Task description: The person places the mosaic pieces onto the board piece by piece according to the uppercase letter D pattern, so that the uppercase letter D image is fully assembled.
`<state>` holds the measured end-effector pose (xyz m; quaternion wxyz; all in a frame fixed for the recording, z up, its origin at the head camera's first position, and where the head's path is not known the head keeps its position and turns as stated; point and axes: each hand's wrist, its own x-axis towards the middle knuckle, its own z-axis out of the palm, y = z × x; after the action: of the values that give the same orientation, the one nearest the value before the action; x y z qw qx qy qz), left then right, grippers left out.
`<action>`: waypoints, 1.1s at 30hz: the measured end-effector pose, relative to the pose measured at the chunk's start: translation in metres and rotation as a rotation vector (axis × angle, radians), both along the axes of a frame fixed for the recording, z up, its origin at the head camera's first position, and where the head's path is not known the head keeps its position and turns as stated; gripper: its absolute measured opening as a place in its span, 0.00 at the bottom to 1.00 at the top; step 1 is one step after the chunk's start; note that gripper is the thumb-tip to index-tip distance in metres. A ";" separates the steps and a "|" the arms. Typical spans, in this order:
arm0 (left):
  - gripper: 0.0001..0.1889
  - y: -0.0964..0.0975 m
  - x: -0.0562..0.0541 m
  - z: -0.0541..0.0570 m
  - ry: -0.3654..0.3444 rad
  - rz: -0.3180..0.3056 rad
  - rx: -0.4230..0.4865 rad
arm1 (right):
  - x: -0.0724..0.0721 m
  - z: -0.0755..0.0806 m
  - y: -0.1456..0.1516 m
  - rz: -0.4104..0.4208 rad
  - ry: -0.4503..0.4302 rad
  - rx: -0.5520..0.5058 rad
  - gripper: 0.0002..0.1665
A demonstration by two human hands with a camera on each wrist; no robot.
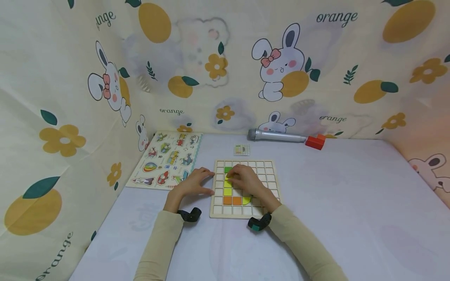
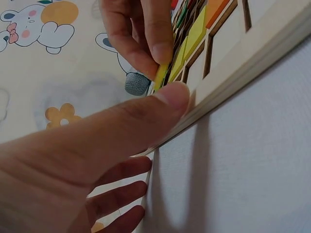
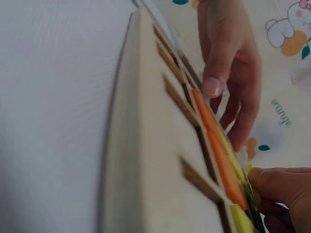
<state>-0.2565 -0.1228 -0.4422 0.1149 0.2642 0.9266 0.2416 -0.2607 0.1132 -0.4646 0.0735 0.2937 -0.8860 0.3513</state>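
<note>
A wooden grid board [image 1: 246, 216] lies flat in the head view. Tiles sit in its cells: a green tile [image 1: 228, 170], a yellow square tile [image 1: 227, 191], an orange tile [image 1: 227, 200] with another beside it, and a yellow tile with a rounded corner [image 1: 246, 200]. My right hand [image 1: 247, 181] reaches over the upper left cells and pinches a yellow tile [image 2: 161, 77] between thumb and finger. At the board's left edge is my left hand [image 1: 193, 183], thumb and fingers spread and apart, holding nothing. In the left wrist view its thumb [image 2: 173, 96] is at the rim.
A picture puzzle board [image 1: 140, 171] lies to the left, close to the left hand. Behind the grid board lies a small printed card [image 1: 241, 150]. Along the back wall are a silver microphone [image 1: 277, 136] and red blocks [image 1: 315, 143]. Patterned cloth walls stand around the table.
</note>
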 end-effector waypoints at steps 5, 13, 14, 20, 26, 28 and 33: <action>0.37 -0.001 -0.001 -0.001 0.006 -0.009 0.010 | 0.000 0.000 -0.002 0.002 0.053 0.031 0.04; 0.36 -0.004 -0.001 -0.002 0.012 -0.006 0.014 | -0.003 -0.003 0.000 -0.011 0.100 0.054 0.05; 0.36 -0.004 -0.001 -0.002 0.012 -0.007 0.014 | -0.003 -0.003 -0.001 -0.012 0.110 0.054 0.05; 0.36 -0.003 0.000 -0.002 0.014 -0.006 0.011 | -0.005 -0.003 -0.003 -0.013 0.209 0.057 0.03; 0.36 -0.002 0.001 -0.001 0.008 0.000 0.013 | -0.003 -0.001 0.003 -0.012 0.173 0.031 0.05; 0.36 -0.002 0.000 0.000 0.002 0.002 0.011 | -0.002 0.000 0.008 -0.021 0.160 0.021 0.07; 0.36 -0.002 -0.002 0.000 -0.003 0.003 0.012 | 0.002 0.004 0.027 -0.051 0.131 0.027 0.11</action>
<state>-0.2586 -0.1251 -0.4419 0.1141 0.2630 0.9255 0.2476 -0.2590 0.1403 -0.4603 0.1363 0.2944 -0.8910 0.3176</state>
